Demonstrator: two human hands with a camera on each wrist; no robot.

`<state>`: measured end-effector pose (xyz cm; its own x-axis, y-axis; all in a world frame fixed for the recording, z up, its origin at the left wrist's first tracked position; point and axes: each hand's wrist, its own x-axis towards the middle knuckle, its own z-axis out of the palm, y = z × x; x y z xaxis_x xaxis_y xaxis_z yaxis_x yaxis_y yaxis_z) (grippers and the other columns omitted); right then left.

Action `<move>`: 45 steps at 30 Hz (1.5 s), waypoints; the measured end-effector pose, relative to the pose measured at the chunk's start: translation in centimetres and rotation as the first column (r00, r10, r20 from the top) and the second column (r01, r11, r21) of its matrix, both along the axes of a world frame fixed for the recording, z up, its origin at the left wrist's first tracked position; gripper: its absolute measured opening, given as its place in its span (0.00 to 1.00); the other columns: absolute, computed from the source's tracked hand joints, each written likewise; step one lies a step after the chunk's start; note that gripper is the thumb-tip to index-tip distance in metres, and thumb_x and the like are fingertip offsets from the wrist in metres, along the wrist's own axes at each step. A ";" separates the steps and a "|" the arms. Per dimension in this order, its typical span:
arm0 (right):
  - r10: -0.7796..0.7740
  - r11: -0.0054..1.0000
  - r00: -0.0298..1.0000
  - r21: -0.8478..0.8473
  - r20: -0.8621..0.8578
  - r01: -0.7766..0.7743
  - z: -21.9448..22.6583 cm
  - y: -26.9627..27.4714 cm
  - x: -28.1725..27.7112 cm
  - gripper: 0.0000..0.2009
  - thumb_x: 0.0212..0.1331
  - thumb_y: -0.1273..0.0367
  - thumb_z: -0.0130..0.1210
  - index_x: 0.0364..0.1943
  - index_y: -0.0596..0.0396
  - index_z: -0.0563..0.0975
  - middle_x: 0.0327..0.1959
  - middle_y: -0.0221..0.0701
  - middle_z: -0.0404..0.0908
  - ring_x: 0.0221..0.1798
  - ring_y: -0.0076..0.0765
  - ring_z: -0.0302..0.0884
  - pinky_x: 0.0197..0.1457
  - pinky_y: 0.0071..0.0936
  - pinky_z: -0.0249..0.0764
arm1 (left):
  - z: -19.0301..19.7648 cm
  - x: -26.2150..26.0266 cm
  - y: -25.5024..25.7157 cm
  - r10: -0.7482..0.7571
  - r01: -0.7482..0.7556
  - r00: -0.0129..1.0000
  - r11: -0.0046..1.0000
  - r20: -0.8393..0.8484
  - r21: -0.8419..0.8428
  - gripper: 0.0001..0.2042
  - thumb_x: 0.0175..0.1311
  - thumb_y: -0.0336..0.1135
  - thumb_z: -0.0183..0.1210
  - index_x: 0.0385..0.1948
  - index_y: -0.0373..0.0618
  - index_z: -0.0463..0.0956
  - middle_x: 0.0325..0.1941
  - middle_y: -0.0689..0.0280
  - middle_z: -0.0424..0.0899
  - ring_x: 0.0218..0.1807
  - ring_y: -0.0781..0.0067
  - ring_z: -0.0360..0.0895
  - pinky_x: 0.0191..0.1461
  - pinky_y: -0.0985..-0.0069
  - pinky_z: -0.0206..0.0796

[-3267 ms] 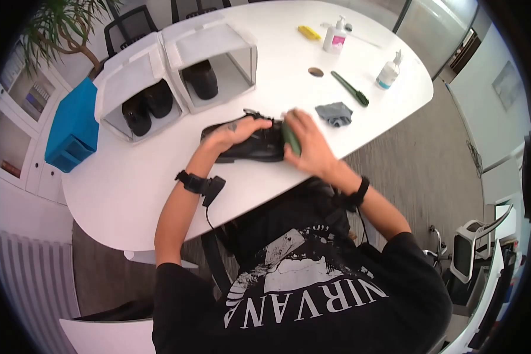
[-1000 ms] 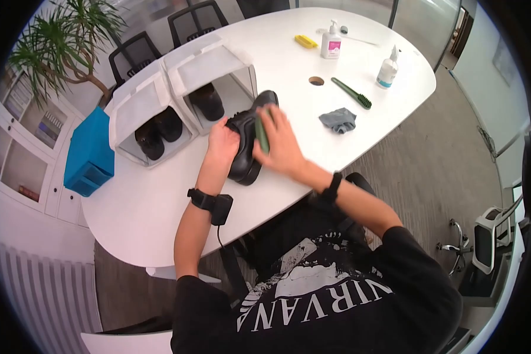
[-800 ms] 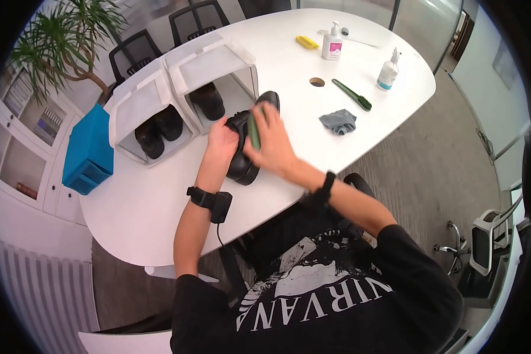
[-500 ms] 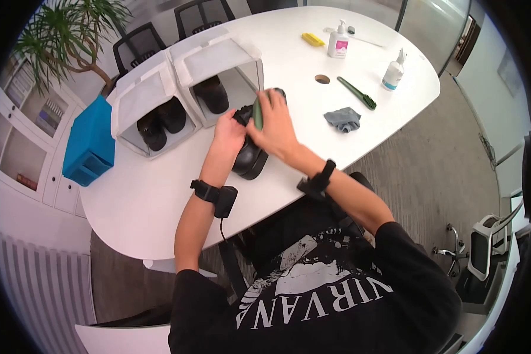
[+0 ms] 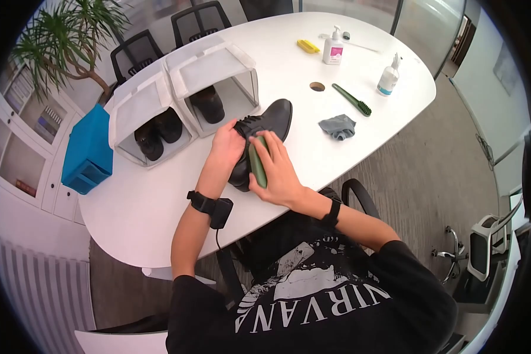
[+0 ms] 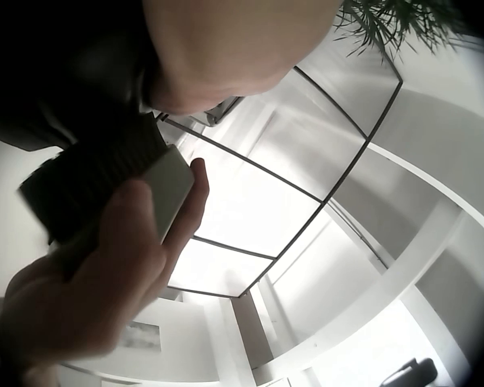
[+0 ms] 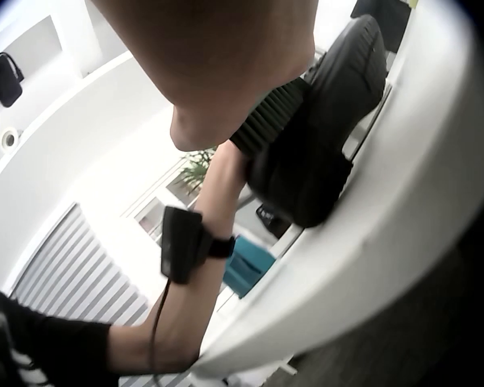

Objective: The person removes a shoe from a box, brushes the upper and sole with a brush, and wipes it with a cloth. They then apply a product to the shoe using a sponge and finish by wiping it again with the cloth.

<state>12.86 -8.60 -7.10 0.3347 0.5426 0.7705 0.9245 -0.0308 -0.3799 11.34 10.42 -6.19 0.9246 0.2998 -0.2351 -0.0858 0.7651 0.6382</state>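
A black lace-up shoe (image 5: 279, 116) is held over the near part of the white table, its toe pointing away to the right. My left hand (image 5: 228, 145) grips the shoe from the left side near the laces; part of its fingers is hidden behind it. My right hand (image 5: 283, 180) holds a green-backed shoe brush (image 5: 257, 164), thumb on one side and fingers on the other, against the shoe's rear side. Dark bristles (image 6: 97, 181) show in the left wrist view. In the right wrist view the brush (image 7: 266, 121) lies close against the shoe (image 7: 327, 113).
Two white shoe boxes (image 5: 212, 62) with open fronts hold dark shoes, beside a blue box (image 5: 88, 150). Right of the shoe lie a grey cloth (image 5: 338, 127) and a long green brush (image 5: 352, 100). Pump bottles (image 5: 333, 48) and a yellow item (image 5: 308, 46) stand farther back.
The shoe has gone from lying sideways to pointing toe-away, and the left hand has shifted along it. The right hand has swept the brush from the toe area back toward the heel.
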 end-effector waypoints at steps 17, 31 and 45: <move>-0.285 0.958 0.953 -0.008 -0.104 0.285 0.4 1.0 9.6 0.35 0.56 0.64 0.62 0.68 0.70 0.69 0.66 0.61 0.68 0.67 0.72 0.67 0.72 0.58 0.67 | 1.9 -1.3 -3.9 -0.022 0.022 1.000 0.999 0.004 -0.037 0.21 0.87 0.37 0.39 0.64 0.27 0.69 0.69 0.47 0.78 0.73 0.53 0.74 0.84 0.59 0.61; -0.077 0.995 0.993 0.055 -0.087 0.082 0.3 0.8 0.0 0.41 0.50 0.68 0.66 0.72 0.68 0.65 0.71 0.64 0.62 0.75 0.78 0.60 0.80 0.62 0.60 | 0.5 -0.7 -1.2 0.005 -0.005 1.000 0.999 -0.003 0.044 0.23 0.87 0.41 0.38 0.63 0.29 0.71 0.67 0.50 0.81 0.71 0.55 0.76 0.80 0.58 0.63; 0.089 0.994 0.994 0.054 0.066 -0.093 -1.0 -1.1 -2.6 0.45 0.46 0.69 0.67 0.74 0.67 0.63 0.73 0.65 0.60 0.77 0.79 0.59 0.80 0.62 0.61 | 0.8 -0.7 -1.3 -0.093 0.094 0.996 0.992 -0.015 0.081 0.23 0.87 0.42 0.38 0.64 0.30 0.71 0.69 0.48 0.80 0.70 0.54 0.76 0.81 0.58 0.62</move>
<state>10.30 -9.71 -8.09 0.2352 0.5228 0.8193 0.9448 0.0748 -0.3190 10.66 9.11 -5.44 0.9467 0.2311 -0.2243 -0.0089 0.7149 0.6992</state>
